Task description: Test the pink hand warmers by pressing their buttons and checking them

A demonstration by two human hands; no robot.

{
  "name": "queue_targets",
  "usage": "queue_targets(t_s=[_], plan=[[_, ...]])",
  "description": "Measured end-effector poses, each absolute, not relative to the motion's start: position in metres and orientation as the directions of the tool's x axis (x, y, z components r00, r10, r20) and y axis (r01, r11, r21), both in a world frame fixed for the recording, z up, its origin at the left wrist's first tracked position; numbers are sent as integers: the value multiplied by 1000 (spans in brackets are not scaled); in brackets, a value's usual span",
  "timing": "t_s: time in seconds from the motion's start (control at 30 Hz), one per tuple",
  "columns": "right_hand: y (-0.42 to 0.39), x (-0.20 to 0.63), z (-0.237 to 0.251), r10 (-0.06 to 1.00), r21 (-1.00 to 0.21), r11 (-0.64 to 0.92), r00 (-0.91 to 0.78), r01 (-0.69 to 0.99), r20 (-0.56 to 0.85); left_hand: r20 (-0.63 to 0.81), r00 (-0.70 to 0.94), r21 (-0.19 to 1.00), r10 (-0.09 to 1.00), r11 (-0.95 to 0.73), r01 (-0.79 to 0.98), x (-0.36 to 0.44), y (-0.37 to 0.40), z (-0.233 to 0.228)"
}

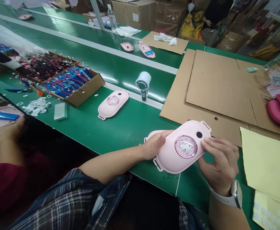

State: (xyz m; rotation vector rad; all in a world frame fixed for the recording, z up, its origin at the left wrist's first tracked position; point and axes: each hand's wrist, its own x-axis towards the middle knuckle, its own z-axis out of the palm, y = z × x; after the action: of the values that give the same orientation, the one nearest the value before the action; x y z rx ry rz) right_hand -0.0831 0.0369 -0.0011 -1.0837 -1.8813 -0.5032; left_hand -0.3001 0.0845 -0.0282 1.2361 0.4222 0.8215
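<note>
I hold a pink oval plastic case [175, 156] above the near edge of the green bench [130, 121]. It has a round cartoon-cat badge in its middle and a black dot near its far end. My left hand [154, 145] grips its left side. My right hand [220, 163], with a watch on the wrist, holds its right side, fingertips touching beside the badge. A second pink piece shows just behind the case under my left hand.
Another pink case [113, 103] lies further left, next to a small white handheld fan [143, 84]. A cardboard box of blue wired batteries [70, 84] stands left. Flat cardboard sheets [216, 86] lie right, yellow sheets [266, 163] near right. A co-worker's hand [7, 129] holds a part at left.
</note>
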Motion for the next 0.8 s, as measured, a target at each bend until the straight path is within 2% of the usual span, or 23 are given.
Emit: queue_targets(t_s=[0.4,0.8], plan=[[32,-84,1,466,-65,534,-229,843,855,214,660,918,720,82,-388,-301,83,-20],[31,-83,0,439,-46,540,-235,840,867,210,654,960,727,-27,-279,-304,84,-21]])
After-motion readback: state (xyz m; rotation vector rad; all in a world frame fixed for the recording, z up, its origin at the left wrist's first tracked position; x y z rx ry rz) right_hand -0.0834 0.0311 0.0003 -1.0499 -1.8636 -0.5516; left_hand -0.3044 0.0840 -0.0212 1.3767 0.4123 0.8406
